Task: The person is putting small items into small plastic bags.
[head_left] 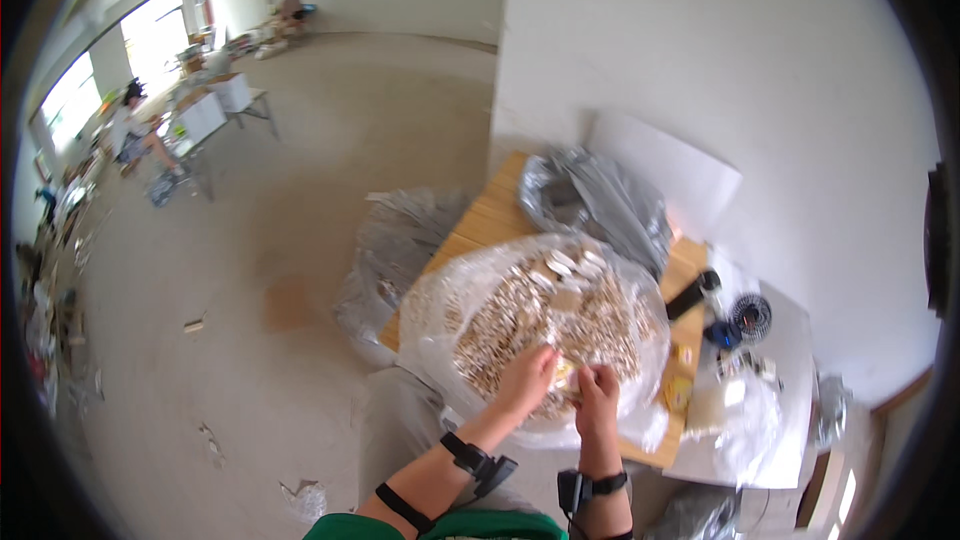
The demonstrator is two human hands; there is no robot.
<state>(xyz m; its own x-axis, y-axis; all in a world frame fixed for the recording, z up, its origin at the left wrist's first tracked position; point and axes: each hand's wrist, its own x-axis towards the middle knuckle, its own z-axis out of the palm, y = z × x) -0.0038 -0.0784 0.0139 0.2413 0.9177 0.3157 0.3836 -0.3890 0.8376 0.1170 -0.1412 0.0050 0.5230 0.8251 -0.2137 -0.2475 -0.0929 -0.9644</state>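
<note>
A large clear plastic bag [425, 315] lies spread open in front of me, full of small brown-and-white pieces [490, 335] too fine to name. Several larger white pieces [562, 262] rest on top of the heap toward its far side. Over the near part of the bag, my left hand [528, 380] and my right hand [597, 395] are close together, fingers pinched. Between them is a small yellow-and-white piece [564, 374], held by both hands. Blur and fingers hide its exact kind.
Under the bag is a wooden tabletop [490, 218]. Grey plastic bags [625, 208] lie behind it; another [400, 240] sits left. At right are a black cylinder [692, 293], a small fan [750, 318], yellow packets [679, 393] and clear plastic [750, 430]. Two people [130, 128] sit far left.
</note>
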